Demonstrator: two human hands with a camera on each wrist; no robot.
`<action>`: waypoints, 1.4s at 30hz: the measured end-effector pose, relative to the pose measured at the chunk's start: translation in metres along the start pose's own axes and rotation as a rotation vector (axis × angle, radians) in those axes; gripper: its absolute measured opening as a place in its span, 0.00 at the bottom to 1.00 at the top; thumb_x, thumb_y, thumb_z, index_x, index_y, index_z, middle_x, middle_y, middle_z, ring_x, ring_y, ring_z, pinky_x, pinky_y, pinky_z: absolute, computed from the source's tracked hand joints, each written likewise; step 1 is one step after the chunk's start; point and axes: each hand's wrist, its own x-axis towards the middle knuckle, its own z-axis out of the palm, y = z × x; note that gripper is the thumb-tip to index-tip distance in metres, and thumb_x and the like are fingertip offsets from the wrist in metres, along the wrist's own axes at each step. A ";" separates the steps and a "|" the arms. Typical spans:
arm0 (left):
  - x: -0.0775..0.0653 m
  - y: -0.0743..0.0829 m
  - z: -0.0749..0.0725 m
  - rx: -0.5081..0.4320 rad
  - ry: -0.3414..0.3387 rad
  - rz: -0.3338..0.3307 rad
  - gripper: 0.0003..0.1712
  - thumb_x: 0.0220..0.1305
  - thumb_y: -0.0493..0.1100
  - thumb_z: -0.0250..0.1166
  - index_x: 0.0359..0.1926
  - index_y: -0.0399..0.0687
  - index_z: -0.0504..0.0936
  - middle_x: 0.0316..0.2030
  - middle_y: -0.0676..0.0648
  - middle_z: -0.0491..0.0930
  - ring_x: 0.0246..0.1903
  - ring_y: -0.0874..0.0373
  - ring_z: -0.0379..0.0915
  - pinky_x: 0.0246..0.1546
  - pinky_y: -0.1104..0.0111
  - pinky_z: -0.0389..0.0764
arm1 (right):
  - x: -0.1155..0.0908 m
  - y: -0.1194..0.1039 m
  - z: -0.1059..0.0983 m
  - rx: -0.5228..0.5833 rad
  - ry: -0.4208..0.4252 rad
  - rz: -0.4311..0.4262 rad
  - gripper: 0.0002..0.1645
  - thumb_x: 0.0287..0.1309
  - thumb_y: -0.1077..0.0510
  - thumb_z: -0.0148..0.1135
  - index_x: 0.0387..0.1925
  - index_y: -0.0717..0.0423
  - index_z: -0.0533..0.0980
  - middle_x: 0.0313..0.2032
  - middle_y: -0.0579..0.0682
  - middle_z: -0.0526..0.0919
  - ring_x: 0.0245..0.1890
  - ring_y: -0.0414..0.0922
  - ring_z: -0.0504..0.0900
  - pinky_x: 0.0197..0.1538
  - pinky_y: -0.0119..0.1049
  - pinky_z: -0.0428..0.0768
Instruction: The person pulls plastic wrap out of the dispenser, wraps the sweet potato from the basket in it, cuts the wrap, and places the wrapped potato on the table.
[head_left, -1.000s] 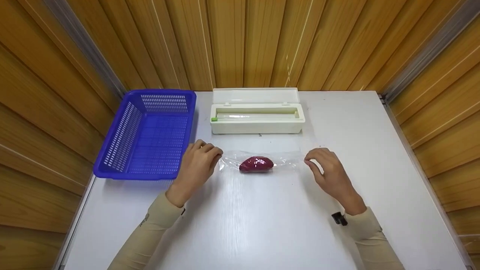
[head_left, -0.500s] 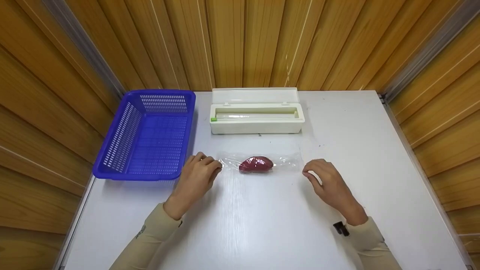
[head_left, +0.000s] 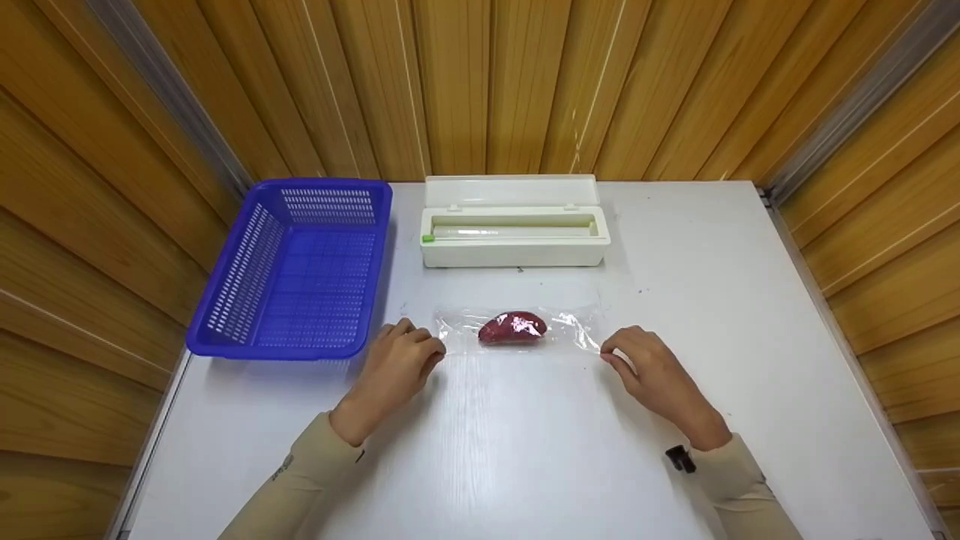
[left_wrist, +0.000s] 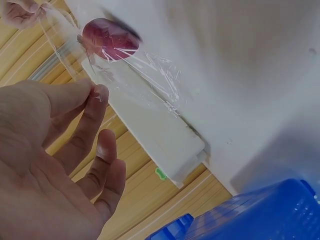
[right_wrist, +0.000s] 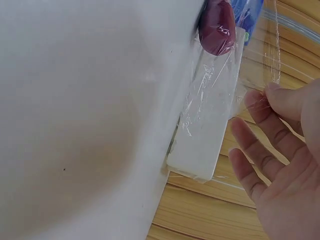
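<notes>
A reddish-purple sweet potato (head_left: 513,328) lies on the white table under a strip of clear plastic wrap (head_left: 574,330). My left hand (head_left: 397,360) pinches the film's near left corner between thumb and forefinger, the other fingers loosely bent in the left wrist view. At the near right corner, my right hand (head_left: 656,375) pinches the film the same way. The film spans between both hands, and its glossy creases show over the sweet potato (right_wrist: 217,27) in the right wrist view.
Behind the film stands a white wrap dispenser (head_left: 516,253), lid raised, with a roll of film inside and a green slider (head_left: 428,238) at its left end. A blue slotted basket (head_left: 289,349) sits at the left, close to my left hand. Wood-look panels (head_left: 517,90) enclose the table.
Both hands have come nearer to me, drawing the near edge of the film over and past the sweet potato. The sweet potato stays in place.
</notes>
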 end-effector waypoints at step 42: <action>0.029 -0.020 0.045 -0.073 -0.169 -0.169 0.18 0.55 0.25 0.66 0.16 0.49 0.86 0.19 0.51 0.83 0.22 0.50 0.67 0.31 0.53 0.73 | 0.027 0.018 0.032 -0.162 -0.221 0.220 0.03 0.65 0.64 0.73 0.35 0.55 0.84 0.32 0.48 0.85 0.35 0.50 0.80 0.40 0.45 0.77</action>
